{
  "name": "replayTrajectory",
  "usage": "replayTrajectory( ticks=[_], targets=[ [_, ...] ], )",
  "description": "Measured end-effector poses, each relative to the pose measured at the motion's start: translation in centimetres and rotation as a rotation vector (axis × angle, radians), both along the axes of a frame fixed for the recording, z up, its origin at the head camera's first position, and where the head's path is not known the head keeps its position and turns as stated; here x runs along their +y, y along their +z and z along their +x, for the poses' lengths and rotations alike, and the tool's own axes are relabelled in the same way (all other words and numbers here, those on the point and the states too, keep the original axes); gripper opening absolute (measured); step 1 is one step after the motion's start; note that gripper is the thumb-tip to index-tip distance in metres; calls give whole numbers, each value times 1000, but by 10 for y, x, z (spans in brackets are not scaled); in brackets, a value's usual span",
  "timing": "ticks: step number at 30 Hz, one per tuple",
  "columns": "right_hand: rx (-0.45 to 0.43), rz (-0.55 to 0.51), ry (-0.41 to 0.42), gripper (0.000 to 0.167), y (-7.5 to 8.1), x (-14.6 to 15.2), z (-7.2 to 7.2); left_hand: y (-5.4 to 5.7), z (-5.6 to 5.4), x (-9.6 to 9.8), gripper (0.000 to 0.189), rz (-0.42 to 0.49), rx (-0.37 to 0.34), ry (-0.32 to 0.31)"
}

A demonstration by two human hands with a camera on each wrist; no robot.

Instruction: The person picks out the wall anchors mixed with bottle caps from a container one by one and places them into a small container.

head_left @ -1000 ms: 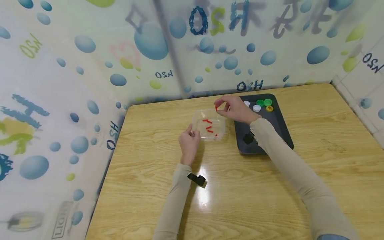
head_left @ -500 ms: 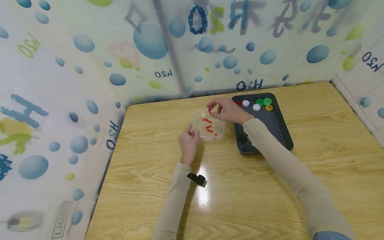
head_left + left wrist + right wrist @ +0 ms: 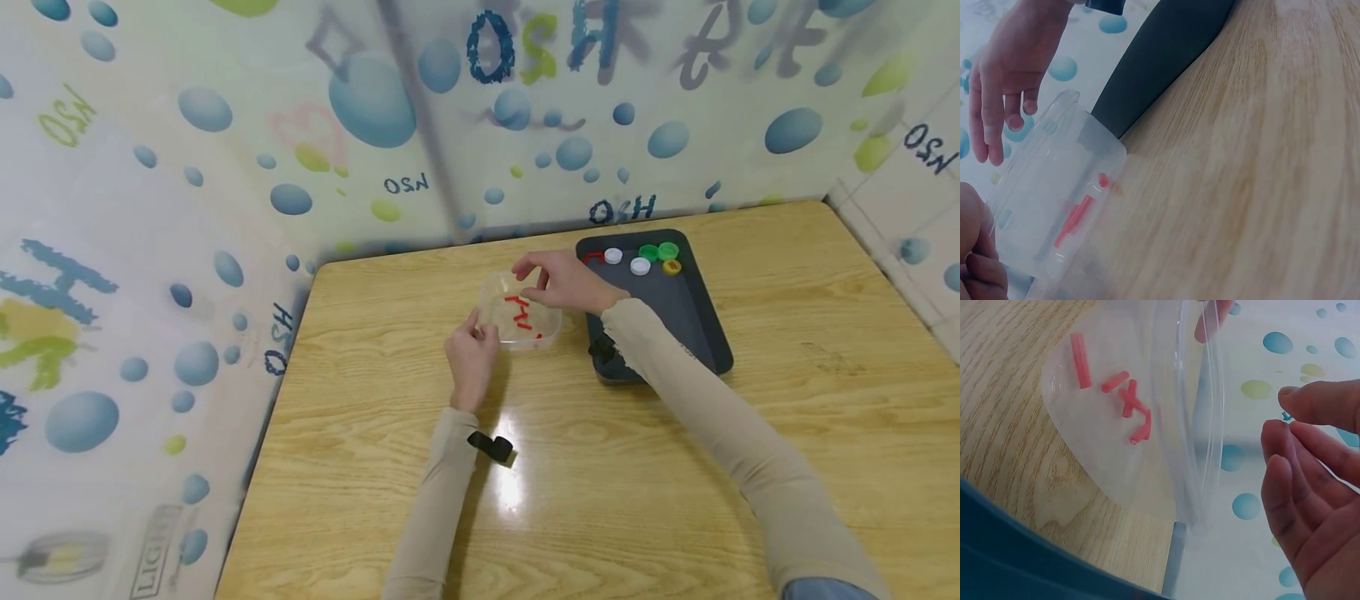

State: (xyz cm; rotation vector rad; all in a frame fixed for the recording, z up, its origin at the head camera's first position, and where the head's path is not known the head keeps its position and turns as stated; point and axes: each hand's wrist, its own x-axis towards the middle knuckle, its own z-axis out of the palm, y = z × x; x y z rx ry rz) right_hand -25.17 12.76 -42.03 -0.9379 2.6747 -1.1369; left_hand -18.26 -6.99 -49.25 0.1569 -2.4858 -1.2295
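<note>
Tub [image 3: 547,318] sits on the worktop [image 3: 360,358], red pieces [image 3: 1080,360] lying inside it. The left hand [image 3: 471,358] has its grip pinched on the tub's left side. The right hand [image 3: 566,283] hovers over the tub's far right edge, its grip slightly parted, nothing between thumb and forefinger. Rightward, a dark tray [image 3: 652,308] bears white, green [image 3: 668,251] and yellow caps [image 3: 671,267].

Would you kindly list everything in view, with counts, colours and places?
Walls: several, pale, spotted, around table
Table: one, wood-toned, under tray
Container: one, clear, on table
Small pieces: several, red, in container and tray
Tray: one, dark, right of container
Caps: two white, two green, one yellow, in tray
Left hand: one, bare, gripping container's left side
Right hand: one, bare, fingers above container
Sleeves: two, beige, reaching over table
Wrist devices: two, black, at sleeves
</note>
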Motion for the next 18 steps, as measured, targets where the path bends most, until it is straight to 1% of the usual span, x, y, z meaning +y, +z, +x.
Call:
replayTrajectory(
  ticks=[11,14,18],
  targets=[
    [0,-21,-16,37,-5,4,-2,-1,-1,0,43,-5,4,10],
    [-9,-19,-51,38,-4,10,-1,-2,-1,0,44,4,11,13],
    [-16,4,-126,38,-1,26,-1,-2,-1,0,45,11,18,10]
  ],
)
